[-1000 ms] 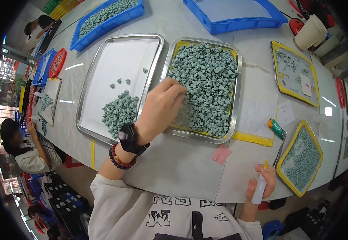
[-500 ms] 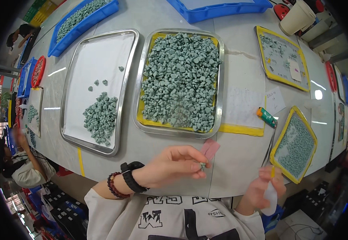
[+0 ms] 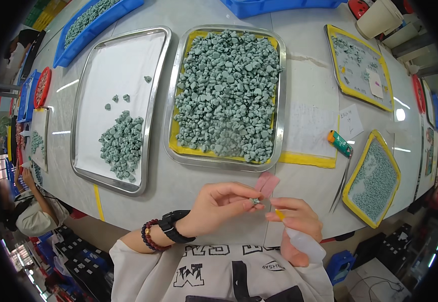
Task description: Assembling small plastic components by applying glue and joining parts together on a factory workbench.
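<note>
Between the thumb and fingers of my left hand (image 3: 224, 205) is a small green stone-like piece (image 3: 254, 201). My right hand (image 3: 302, 221) is wrapped round a translucent white squeeze bottle (image 3: 305, 245), whose yellow tip (image 3: 280, 214) points toward the piece with a small gap between. Just beyond my fingertips a pink slip (image 3: 267, 184) lies on the table. Farther off stands a metal tray (image 3: 281, 75) heaped with green pieces on a yellow-edged liner. Left of it, a second metal tray (image 3: 73, 121) has a white lining, a smaller pile and a few loose pieces.
To the right lie tweezers (image 3: 346, 168), a green-and-orange tube-like item (image 3: 339, 143) and two yellow-edged trays (image 3: 347, 199) with small pieces. Blue bins (image 3: 62, 59) line the far edge. A white bucket (image 3: 380, 17) stands far right. Another person (image 3: 32, 211) works at the left.
My right hand has moved left with the squeeze bottle, from the table's right side up close to my left hand. My left hand still pinches the green piece.
</note>
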{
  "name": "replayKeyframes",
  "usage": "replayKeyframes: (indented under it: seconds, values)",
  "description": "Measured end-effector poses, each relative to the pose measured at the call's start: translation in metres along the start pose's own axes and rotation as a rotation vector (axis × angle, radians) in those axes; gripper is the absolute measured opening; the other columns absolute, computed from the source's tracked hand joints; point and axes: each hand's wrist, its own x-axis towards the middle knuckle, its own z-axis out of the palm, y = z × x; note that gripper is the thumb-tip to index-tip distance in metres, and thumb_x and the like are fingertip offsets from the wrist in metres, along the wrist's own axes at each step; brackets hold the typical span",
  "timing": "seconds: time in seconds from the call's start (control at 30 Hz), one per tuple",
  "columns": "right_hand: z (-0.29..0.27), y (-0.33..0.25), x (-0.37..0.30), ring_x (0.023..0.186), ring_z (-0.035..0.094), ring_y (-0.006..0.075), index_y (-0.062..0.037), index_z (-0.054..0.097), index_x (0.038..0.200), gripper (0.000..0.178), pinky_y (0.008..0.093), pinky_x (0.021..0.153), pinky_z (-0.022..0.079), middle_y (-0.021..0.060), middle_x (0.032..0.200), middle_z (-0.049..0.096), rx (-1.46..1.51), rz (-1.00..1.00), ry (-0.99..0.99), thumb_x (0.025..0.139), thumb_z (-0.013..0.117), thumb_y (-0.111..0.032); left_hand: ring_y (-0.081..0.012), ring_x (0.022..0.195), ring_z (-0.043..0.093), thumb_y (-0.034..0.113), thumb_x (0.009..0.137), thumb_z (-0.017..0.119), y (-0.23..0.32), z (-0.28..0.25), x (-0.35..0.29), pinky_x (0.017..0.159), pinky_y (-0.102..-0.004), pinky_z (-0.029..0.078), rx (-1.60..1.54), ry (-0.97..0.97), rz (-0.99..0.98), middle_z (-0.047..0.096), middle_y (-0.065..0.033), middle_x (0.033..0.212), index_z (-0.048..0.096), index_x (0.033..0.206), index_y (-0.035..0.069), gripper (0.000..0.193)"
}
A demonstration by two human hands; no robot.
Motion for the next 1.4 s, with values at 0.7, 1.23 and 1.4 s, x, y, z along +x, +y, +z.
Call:
replayKeyframes:
  seconds: [0.7,1.23,1.4]
  values:
    - [-0.005,-0.01,0.0,0.089,0.065,0.0383,-0.0027,0.053,0.099,0.05,0.0436,0.076,0.054,0.0161,0.083,0.067,0.02,0.287,-0.143,0.091,0.048,-0.051,-0.0164,0.1,0.061,-0.007,0.086,0.057,-0.005,-0.003,0.0,0.085,-0.0273,0.051,0.144,-0.029,0.093,0.058,-0.011,0.112,0.059,0.112,-0.003,0.027]
    - [-0.001,-0.009,0.001,0.085,0.066,0.0367,-0.0023,0.055,0.097,0.045,0.0426,0.074,0.054,0.016,0.084,0.067,-0.039,0.28,-0.129,0.091,0.05,-0.046,-0.0149,0.099,0.061,-0.008,0.084,0.059,-0.011,-0.002,-0.001,0.086,-0.0268,0.052,0.107,-0.015,0.11,0.06,-0.0098,0.109,0.057,0.111,-0.003,0.028]
    - [-0.004,-0.009,-0.001,0.085,0.066,0.0367,-0.0021,0.055,0.096,0.045,0.0426,0.074,0.054,0.0162,0.083,0.066,0.008,0.286,-0.132,0.091,0.051,-0.046,-0.0148,0.099,0.061,-0.009,0.084,0.059,-0.008,-0.001,-0.002,0.086,-0.027,0.052,0.102,-0.003,0.07,0.06,-0.0102,0.109,0.058,0.111,-0.003,0.028]
